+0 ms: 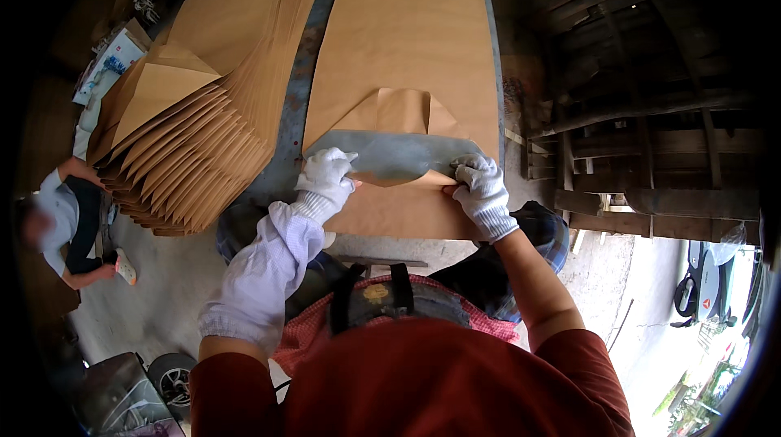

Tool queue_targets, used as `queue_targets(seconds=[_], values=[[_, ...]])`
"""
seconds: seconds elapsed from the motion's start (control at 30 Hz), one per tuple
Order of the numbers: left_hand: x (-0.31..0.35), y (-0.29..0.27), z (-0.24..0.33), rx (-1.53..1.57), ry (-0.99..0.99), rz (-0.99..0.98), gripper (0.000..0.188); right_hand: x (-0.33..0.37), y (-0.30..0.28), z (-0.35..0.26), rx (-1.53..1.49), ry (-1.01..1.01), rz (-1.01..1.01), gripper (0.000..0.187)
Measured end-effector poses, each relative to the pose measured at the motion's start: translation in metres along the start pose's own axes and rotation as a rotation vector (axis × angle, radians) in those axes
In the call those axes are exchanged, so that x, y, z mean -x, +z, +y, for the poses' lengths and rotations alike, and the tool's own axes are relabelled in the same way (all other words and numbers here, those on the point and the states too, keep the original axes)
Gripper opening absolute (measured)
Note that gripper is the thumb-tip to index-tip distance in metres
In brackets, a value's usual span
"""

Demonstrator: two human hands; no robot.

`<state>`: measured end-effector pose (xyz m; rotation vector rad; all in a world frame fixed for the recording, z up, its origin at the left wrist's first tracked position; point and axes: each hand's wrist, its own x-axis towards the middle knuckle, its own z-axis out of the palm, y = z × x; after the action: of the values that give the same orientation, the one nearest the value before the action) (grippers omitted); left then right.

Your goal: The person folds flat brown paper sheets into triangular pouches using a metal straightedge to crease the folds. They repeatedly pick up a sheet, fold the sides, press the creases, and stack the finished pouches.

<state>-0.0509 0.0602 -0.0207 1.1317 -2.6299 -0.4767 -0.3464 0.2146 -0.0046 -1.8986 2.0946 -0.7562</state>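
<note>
A large brown paper bag [403,30] lies lengthwise before me, its near end opened into folded flaps. Across these flaps rests a flat grey plate [407,152]; a near flap of paper curls up against its front edge. My left hand [324,181], in a white glove with bare fingertips, is closed at the plate's left end, pinching the paper edge there. At the other end, my right hand [482,189], gloved alike, has its fingers curled over the plate's corner and its thumb against the paper flap. The gripped edges are partly hidden by the fingers.
To the left, a thick fanned stack of brown paper bags [195,152] overhangs the blue-grey table [297,112]. Another person [69,217] sits beyond it at far left. Wooden racks [643,144] stand on the right. A wheel [172,378] shows at lower left.
</note>
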Motion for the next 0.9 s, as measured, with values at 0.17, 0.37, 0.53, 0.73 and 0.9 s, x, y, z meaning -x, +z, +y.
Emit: queue_targets(seconds=[0.17, 0.37, 0.53, 0.73, 0.9], values=[[-0.042, -0.031, 0.037, 0.001, -0.51, -0.233, 0.054, -0.027, -0.016, -0.029, 0.266, 0.273, -0.105, 0.048], [-0.1, -0.061, 0.055, -0.276, -0.557, -0.398, 0.106, -0.09, -0.032, -0.035, 0.414, 0.494, -0.289, 0.082], [-0.115, -0.06, 0.053, -0.224, -0.465, -0.48, 0.086, -0.103, -0.027, -0.03, 0.429, 0.3, -0.311, 0.051], [-0.034, 0.01, -0.004, -0.294, 0.397, -0.058, 0.08, -0.028, 0.004, -0.008, 0.318, -0.196, -0.169, 0.059], [-0.042, -0.004, 0.051, -0.148, 0.43, -0.172, 0.1, -0.043, 0.004, -0.031, 0.258, -0.335, -0.344, 0.083]])
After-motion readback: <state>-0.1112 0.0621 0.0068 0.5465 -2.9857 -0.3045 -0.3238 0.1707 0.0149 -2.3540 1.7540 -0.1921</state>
